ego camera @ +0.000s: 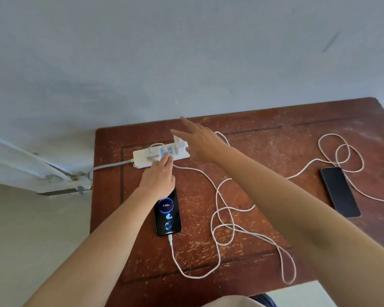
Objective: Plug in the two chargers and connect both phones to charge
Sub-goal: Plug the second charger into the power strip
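A white power strip (140,161) lies at the table's back left, its blue switches lit. One white charger (150,154) sits in its left socket and a second charger (180,141) in its right end. My left hand (159,177) rests fingertips on the blue switches. My right hand (200,141) hovers open over the right charger, fingers spread. The near phone (168,218) lies face up with a lit charging screen showing 44% and a white cable (175,260) plugged into its bottom. The second phone (339,191) lies dark at the right, with a white cable (346,156) looping beside it.
The worn red-brown wooden table (264,140) stands against a pale blue wall. The strip's grey cord (111,165) runs off the left edge towards white pipes. Long cable loops cover the table's middle.
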`<state>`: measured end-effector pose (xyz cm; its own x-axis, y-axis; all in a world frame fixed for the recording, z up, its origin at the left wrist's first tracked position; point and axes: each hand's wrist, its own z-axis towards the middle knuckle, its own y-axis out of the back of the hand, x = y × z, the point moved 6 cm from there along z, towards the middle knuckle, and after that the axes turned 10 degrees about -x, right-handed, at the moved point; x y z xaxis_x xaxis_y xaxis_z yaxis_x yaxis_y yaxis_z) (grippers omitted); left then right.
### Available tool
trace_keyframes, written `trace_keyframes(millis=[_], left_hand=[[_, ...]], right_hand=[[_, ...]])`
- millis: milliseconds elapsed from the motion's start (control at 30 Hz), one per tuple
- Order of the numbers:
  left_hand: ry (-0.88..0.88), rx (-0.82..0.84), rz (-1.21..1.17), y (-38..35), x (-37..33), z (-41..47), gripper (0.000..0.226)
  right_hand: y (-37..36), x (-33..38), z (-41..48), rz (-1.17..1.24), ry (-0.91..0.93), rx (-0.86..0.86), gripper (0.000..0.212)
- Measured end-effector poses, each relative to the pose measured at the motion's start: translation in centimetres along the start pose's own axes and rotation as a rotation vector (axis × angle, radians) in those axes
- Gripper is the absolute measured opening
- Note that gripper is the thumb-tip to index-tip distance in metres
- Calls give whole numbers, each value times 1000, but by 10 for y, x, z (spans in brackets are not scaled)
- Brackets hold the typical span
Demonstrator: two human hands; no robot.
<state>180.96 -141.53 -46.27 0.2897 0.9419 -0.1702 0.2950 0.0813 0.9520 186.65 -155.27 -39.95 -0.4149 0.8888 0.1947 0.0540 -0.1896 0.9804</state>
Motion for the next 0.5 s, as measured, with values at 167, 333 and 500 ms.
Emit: trace_keyframes(millis=[167,333,500], left_hand=[[-78,-206,35,16,-27,-18,56],[-260,-241,43,11,-99,-21,57],[-440,-164,-53,-7,-191,-17,57]], right_hand=[[54,-46,-69,114,-357,-259,60],[41,-98,-181,19,-609,-111,48],[29,-132,-293,39,-820,-62,44]])
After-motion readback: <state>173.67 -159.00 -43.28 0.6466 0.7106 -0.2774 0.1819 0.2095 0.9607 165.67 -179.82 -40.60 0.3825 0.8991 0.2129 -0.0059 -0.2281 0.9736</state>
